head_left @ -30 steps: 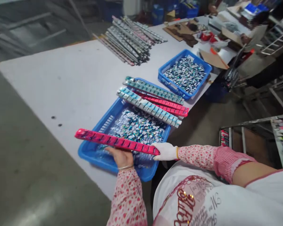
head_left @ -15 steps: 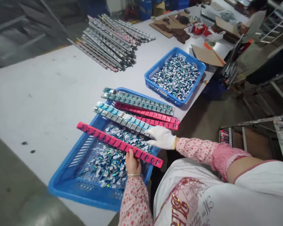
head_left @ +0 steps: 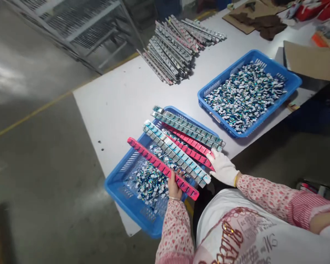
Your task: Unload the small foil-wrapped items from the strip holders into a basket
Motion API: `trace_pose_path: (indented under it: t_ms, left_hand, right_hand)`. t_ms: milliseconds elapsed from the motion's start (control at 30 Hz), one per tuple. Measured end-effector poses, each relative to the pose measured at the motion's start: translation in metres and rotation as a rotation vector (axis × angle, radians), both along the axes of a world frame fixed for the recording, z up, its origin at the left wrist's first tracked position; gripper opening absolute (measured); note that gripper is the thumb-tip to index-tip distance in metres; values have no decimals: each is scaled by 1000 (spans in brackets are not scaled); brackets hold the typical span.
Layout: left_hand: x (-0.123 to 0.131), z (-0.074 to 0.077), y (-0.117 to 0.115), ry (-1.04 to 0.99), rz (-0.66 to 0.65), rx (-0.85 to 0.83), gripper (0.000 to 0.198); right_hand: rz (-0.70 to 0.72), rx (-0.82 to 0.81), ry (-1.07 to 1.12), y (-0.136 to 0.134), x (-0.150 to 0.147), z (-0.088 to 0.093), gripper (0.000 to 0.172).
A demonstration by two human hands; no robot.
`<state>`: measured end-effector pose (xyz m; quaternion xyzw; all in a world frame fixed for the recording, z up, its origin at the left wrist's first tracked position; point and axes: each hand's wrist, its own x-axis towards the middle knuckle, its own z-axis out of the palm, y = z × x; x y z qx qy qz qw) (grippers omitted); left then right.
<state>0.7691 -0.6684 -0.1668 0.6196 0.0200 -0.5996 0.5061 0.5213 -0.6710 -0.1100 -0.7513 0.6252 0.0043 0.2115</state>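
Observation:
A long pink strip (head_left: 151,157) lies slantwise over the near blue basket (head_left: 121,190), which holds small shiny foil pieces. My bare left hand (head_left: 173,186) grips this strip near its near end, fingers curled round it. Beside it lie more strips across the basket: a teal-and-silver one (head_left: 176,151), pink ones (head_left: 194,148) and a further silver one (head_left: 187,126). My right hand (head_left: 222,167), in a white glove, rests on the near ends of the pink strips, fingers lying flat on them.
A second blue basket (head_left: 291,79) full of foil pieces stands to the right. A pile of silver strips (head_left: 178,46) lies at the far side of the white table (head_left: 118,102). Cardboard (head_left: 310,60) and dark cloth lie at the far right. Grey floor runs left.
The view swung left and down. My left hand has laid the pink strip close beside the other strips. My gloved right hand moved from the teal strip's end to the pink strips' ends.

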Motion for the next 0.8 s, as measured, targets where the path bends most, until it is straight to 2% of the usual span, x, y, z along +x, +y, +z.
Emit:
trace_pose_path:
  t_ms: [100,200,300,467,567,667,800]
  left_hand:
    - [-3,-2,1,3,5,-26,36]
    - [-3,-5,2,21,-3,-72,40]
    - [0,-8,3,55,-16,-106,43]
    - [4,-7,3,133,-49,-147,43]
    - [5,-4,3,157,-79,-159,41]
    - [4,-1,1,175,-81,-152,39]
    - [5,-2,-1,191,-54,-163,41]
  right_hand:
    - [24,45,-13,-2,2,8,78]
    - [-25,62,-113,2,-2,18,78]
    - [-119,118,-308,4,-14,32,77]
    - [-284,353,-765,7,-43,55,72]
    - [-305,368,-889,21,-53,63,71]
    - [-267,274,-797,39,-56,63,70]
    - [-91,-60,-381,36,-45,51,68]
